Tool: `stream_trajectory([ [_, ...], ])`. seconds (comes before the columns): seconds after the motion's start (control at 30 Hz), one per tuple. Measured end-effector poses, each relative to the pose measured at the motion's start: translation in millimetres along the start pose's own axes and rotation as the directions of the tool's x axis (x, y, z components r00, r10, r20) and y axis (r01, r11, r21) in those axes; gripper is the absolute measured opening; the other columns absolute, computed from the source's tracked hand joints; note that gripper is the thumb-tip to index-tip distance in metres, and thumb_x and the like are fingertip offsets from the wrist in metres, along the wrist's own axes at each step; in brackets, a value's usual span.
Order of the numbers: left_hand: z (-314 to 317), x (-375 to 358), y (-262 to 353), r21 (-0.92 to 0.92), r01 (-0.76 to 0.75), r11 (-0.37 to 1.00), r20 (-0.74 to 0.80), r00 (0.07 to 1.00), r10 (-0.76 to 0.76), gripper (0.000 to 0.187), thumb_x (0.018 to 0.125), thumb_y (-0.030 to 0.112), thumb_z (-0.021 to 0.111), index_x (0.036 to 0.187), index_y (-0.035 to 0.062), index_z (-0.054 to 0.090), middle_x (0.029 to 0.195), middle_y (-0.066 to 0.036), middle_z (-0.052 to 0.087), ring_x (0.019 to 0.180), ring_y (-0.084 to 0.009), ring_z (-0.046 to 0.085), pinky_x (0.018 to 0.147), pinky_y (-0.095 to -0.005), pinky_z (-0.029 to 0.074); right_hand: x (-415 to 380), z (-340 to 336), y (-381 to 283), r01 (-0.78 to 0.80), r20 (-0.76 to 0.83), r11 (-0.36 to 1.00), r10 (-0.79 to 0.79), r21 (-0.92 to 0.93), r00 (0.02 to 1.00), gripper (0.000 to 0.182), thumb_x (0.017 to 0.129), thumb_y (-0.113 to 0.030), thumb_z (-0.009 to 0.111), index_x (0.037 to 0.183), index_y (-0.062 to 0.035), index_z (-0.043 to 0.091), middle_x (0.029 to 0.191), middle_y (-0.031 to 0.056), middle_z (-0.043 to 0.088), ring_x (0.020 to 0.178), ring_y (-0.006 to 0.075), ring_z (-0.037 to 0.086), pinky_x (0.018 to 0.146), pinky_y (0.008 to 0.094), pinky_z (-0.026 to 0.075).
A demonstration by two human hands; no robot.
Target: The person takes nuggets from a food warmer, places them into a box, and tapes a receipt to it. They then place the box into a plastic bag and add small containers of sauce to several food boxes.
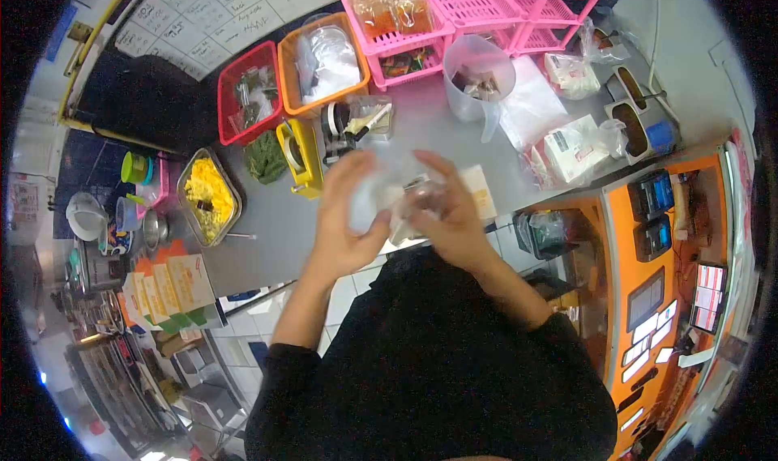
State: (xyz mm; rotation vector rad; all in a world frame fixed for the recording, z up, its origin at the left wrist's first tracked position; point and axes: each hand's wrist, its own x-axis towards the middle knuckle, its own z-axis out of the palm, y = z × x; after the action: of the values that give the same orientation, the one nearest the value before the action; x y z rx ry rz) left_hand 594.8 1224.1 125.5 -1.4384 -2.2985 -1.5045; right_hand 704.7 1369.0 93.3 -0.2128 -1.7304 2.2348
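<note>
Grey steel counter point(284, 218), white tiled floor point(356, 287), orange cabinet point(648, 242)
</note>
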Motion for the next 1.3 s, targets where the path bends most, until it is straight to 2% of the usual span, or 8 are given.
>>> stream_trajectory([
  [0.4,192.7,-51.6,-140.9,0.206,-0.095,0.974,0.443,0.897,-0.006,0.037,0.079,0.027,0.067,0.112,0.0112,0.066,0.122,-0.011,0.064,0.120,-0.0245,0.056,0.108,-0.0481,0.033,-26.8,-21.6,-18.9,0.210,0.339,0.416,0.267,-0.885,0.902,0.064,0.084,-0.026,0.067,0.139,-0.0045,0.043,0.108,0.0261,0.062,0.097,0.0398,0.060,0.088,0.0452,0.046],
  [0.47,153.2,-38.3,-90.9,0.097,0.433,0.896,0.379,0.817,-0.435,0.025,0.080,0.017,0.067,0.103,0.0087,0.067,0.109,-0.010,0.068,0.100,-0.0265,0.064,0.093,-0.0402,0.047,-46.4,-58.9,-39.5,0.138,0.159,0.515,-0.004,-0.846,0.987,0.064,0.079,-0.033,0.075,0.130,-0.0019,0.053,0.115,0.0240,0.062,0.098,0.0364,0.063,0.089,0.0429,0.047],
  [0.57,163.3,-34.5,-109.2,-0.010,-0.117,0.993,0.176,0.977,0.117,0.016,0.083,0.014,0.066,0.097,0.0049,0.067,0.099,-0.012,0.067,0.091,-0.0296,0.063,0.080,-0.0366,0.051,-56.5,-99.2,15.5,-0.155,-0.131,0.383,0.087,-0.911,0.988,0.102,0.066,-0.061,0.076,0.140,0.0012,0.043,0.143,0.0297,0.037,0.130,0.0425,0.040,0.110,0.0549,0.026],
  [0.67,163.8,-30.0,-98.5,-0.216,0.236,0.947,0.324,0.933,-0.159,0.028,0.089,0.022,0.060,0.105,-0.0012,0.063,0.102,-0.015,0.066,0.088,-0.0290,0.062,0.077,-0.0377,0.050,-53.8,-95.6,85.1,-0.036,-0.034,0.011,0.177,-0.999,0.984,0.124,0.062,-0.081,0.063,0.142,0.0094,0.035,0.156,0.0281,0.014,0.147,0.0412,0.008,0.112,0.0671,0.004],
  [0.8,169.5,-15.9,-69.2,0.221,0.404,0.888,0.435,0.774,-0.460,0.031,0.095,0.025,0.056,0.108,-0.0027,0.061,0.105,-0.020,0.062,0.099,-0.0284,0.059,0.082,-0.0380,0.047,-42.4,-68.1,97.4,-0.124,-0.122,0.099,0.019,-0.987,0.992,0.115,0.067,-0.076,0.058,0.142,0.0085,0.036,0.155,0.0264,0.021,0.146,0.0395,0.012,0.111,0.0680,0.005],
  [1.0,196.6,-25.0,-73.8,0.000,0.483,0.876,0.114,0.870,-0.480,0.030,0.097,0.026,0.053,0.114,0.0008,0.056,0.114,-0.015,0.058,0.104,-0.0309,0.055,0.091,-0.0383,0.046,-23.3,-55.7,109.6,-0.220,-0.228,0.153,-0.032,-0.963,0.973,0.083,0.081,-0.048,0.055,0.145,0.0008,0.036,0.156,0.0200,0.024,0.148,0.0341,0.012,0.113,0.0660,0.006],
  [1.07,200.8,-6.1,-41.1,-0.812,0.554,0.184,0.132,0.481,-0.867,0.030,0.099,0.024,0.048,0.119,0.0017,0.053,0.114,-0.013,0.057,0.106,-0.0260,0.056,0.094,-0.0380,0.046,-19.9,-55.3,118.9,-0.240,-0.255,0.166,-0.072,-0.956,0.964,0.078,0.082,-0.043,0.054,0.146,-0.0010,0.035,0.156,0.0188,0.023,0.148,0.0325,0.011,0.113,0.0659,0.007],
  [1.3,165.5,-13.0,-5.4,-0.718,0.683,0.134,0.323,0.498,-0.805,0.035,0.101,0.019,0.046,0.132,0.0019,0.044,0.123,-0.009,0.053,0.117,-0.0235,0.051,0.099,-0.0359,0.044,-8.6,-61.5,118.2,-0.199,-0.190,0.147,0.076,-0.969,0.979,0.071,0.084,-0.048,0.056,0.147,-0.0220,0.038,0.158,0.0050,0.025,0.147,0.0255,0.017,0.113,0.0650,0.010],
])
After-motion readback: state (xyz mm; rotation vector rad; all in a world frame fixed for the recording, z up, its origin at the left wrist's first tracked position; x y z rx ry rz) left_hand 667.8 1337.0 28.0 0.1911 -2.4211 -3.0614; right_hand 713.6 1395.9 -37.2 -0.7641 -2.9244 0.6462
